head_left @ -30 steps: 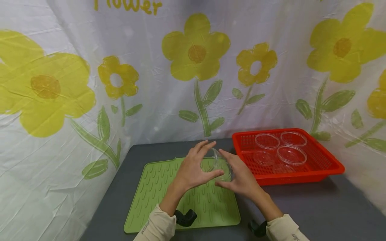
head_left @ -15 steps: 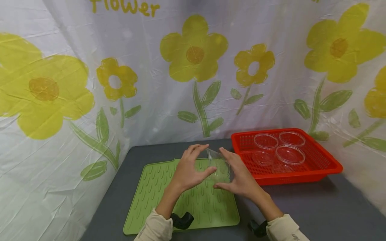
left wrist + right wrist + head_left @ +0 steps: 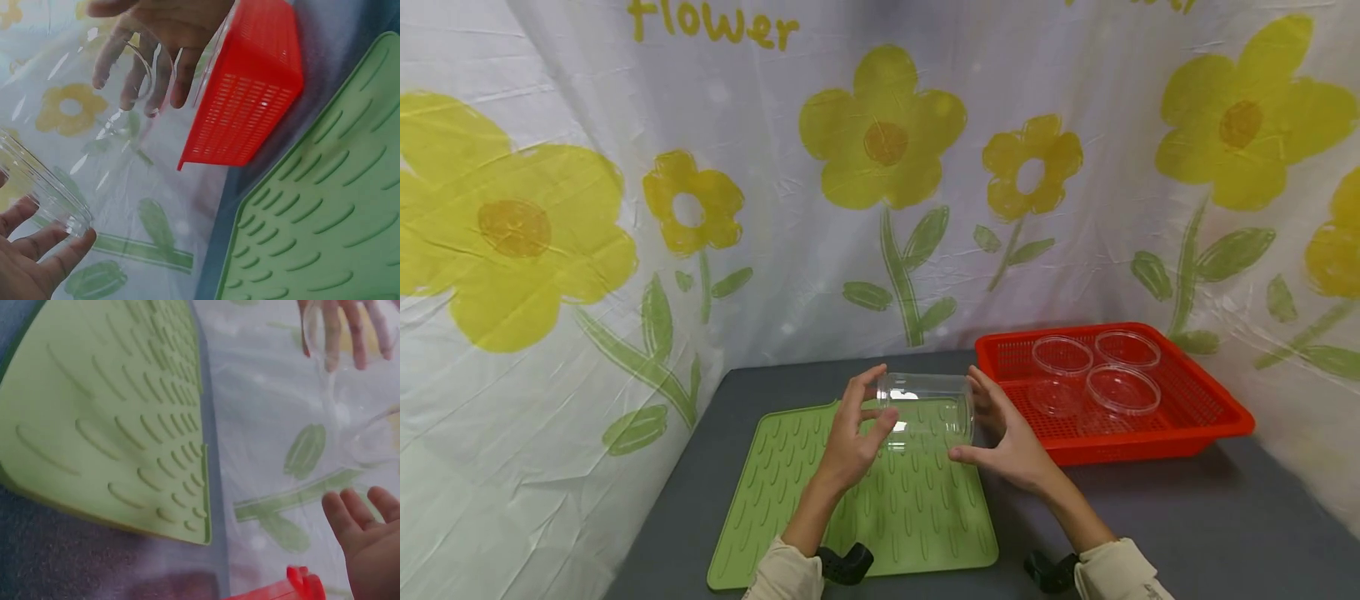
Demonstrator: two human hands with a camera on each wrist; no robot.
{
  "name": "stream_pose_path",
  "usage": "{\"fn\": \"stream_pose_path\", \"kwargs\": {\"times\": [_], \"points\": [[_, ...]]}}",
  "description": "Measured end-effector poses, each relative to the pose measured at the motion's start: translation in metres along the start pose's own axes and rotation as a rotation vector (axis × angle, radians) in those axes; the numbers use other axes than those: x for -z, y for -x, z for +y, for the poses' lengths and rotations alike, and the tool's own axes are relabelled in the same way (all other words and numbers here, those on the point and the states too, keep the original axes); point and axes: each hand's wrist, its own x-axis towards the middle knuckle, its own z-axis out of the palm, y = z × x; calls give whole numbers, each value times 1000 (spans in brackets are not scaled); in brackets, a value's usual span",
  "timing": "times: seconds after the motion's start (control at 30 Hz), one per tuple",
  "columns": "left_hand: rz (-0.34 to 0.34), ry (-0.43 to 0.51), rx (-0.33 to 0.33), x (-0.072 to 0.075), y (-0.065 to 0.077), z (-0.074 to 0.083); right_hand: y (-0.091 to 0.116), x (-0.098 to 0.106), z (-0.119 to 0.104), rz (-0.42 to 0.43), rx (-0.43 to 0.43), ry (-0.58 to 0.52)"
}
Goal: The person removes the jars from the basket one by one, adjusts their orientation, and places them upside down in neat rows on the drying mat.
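Observation:
A clear, round plastic jar (image 3: 925,408) is held on its side above the green ridged mat (image 3: 865,517). My left hand (image 3: 853,429) holds its thicker rim end between thumb and fingers; that double-ringed rim shows in the left wrist view beside the left fingers (image 3: 62,256). At the other end, my right hand (image 3: 1011,437) spans the base, thumb in front and fingers behind. Seen through the clear wall in the left wrist view, the right fingers are spread. Whether a lid sits on the rim, I cannot tell.
A red perforated basket (image 3: 1150,446) stands at the back right of the dark grey table (image 3: 1150,517). Upright inside it are three similar clear jars (image 3: 1123,389). A white curtain (image 3: 775,275) with yellow flowers hangs behind the table.
The jar has swung from pointing partly away to lying broadside across the view. My left hand has moved left with the rim end, and the hands are farther apart.

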Motion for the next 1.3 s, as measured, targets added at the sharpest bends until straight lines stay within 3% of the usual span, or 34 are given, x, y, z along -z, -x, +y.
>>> {"fn": "stream_pose_path", "kwargs": {"times": [0.23, 0.47, 0.67, 0.83, 1.07, 1.2, 1.3], "points": [[-18, 94, 8, -1, 1, -1, -1, 1, -5, -33, -21, -138], [-48, 142, 0, 1, -2, -1, -6, 2, -12, -36, -24, -160], [-49, 116, -12, 4, -4, -2, -9, 1, -12, -25, -27, -152], [-61, -102, -60, 5, -6, 4, -10, -1, -8, -17, -56, -83], [-172, -559, -251, 3, -17, 24, -9, -4, -8, 10, -87, 35], [-267, -682, -244, -4, -16, 31, -9, -7, -14, 13, -84, 73], [-279, -731, -244, -11, -12, 33, -10, -10, -18, 5, -61, 89]]}}
